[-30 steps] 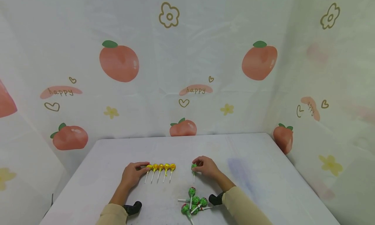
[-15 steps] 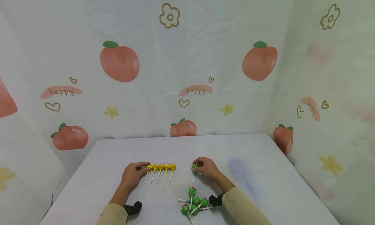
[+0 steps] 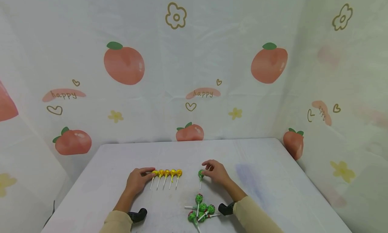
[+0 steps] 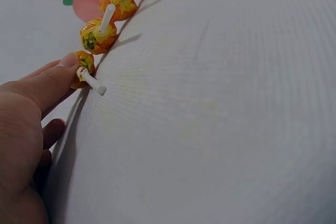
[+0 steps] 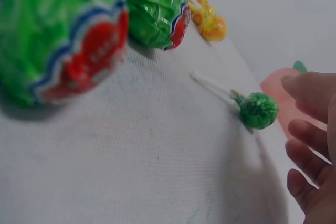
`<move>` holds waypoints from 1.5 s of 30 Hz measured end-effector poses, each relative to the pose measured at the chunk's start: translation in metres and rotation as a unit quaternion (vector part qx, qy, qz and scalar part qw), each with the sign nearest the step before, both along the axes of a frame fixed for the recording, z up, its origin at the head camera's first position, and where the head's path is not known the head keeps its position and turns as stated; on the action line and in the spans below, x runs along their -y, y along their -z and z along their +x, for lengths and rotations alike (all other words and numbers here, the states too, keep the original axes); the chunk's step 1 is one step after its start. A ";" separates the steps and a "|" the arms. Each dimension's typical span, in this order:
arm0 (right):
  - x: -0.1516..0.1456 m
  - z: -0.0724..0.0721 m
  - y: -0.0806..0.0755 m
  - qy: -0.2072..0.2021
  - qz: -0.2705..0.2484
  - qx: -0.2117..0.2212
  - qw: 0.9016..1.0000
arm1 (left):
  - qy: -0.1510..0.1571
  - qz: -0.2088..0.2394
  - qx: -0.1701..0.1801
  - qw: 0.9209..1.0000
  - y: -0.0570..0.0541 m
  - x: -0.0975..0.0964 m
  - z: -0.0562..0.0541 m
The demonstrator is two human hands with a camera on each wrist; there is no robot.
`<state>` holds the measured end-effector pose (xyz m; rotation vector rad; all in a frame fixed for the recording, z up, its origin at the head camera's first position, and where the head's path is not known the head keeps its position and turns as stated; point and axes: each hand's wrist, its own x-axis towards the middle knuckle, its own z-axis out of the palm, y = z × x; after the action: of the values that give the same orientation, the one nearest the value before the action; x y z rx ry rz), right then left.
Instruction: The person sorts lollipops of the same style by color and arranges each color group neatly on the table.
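Pinches yellow lollipop (image 4: 88, 62) with left fingers (image 4: 52, 82), with right fingers (image 5: 304, 158) released beside green lollipop (image 5: 259, 110). Probably starts green row; next, fetch another.

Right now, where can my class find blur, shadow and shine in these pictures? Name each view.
Right wrist view: the foreground green lollipop is out of focus, while the green lollipop just behind it shows glossy highlights; left wrist view: thin shadows stretch from the yellow lollipops across the table; head view: the light looks fairly even.
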<state>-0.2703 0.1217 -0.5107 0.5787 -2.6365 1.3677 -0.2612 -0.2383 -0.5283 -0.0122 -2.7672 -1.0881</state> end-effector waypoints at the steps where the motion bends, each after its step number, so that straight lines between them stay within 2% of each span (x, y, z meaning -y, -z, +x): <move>1: -0.001 0.001 -0.001 0.004 -0.004 -0.005 1.000 | 0.000 0.002 -0.001 1.000 0.000 0.000 0.000; 5: -0.002 0.007 -0.006 0.015 -0.026 -0.006 1.000 | 0.001 0.002 -0.004 1.000 0.000 0.000 -0.001; 7: -0.002 0.010 -0.008 0.008 -0.035 0.002 0.999 | 0.001 0.002 -0.004 1.000 0.000 0.000 -0.001; 17: -0.002 0.035 -0.011 -0.093 -0.053 0.031 0.994 | 0.003 0.009 -0.005 1.000 0.002 0.000 -0.001; 23: 0.001 0.047 -0.011 -0.126 -0.018 0.058 0.990 | 0.002 0.012 -0.003 1.000 0.002 0.001 -0.001; 29: 0.003 0.053 -0.006 -0.162 0.030 0.061 0.984 | 0.002 0.004 0.004 1.000 0.002 0.001 -0.001; 37: 0.005 0.061 -0.001 -0.163 0.039 0.085 0.982 | 0.001 0.002 0.003 1.000 0.002 0.001 -0.001; 45: 0.008 0.067 0.003 -0.142 0.052 0.089 0.985 | -0.002 0.009 -0.001 1.000 0.004 0.002 -0.002</move>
<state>-0.2038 0.1142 -0.5137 0.9165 -2.8711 1.4178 -0.2632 -0.2399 -0.5322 -0.0042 -2.7545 -1.1106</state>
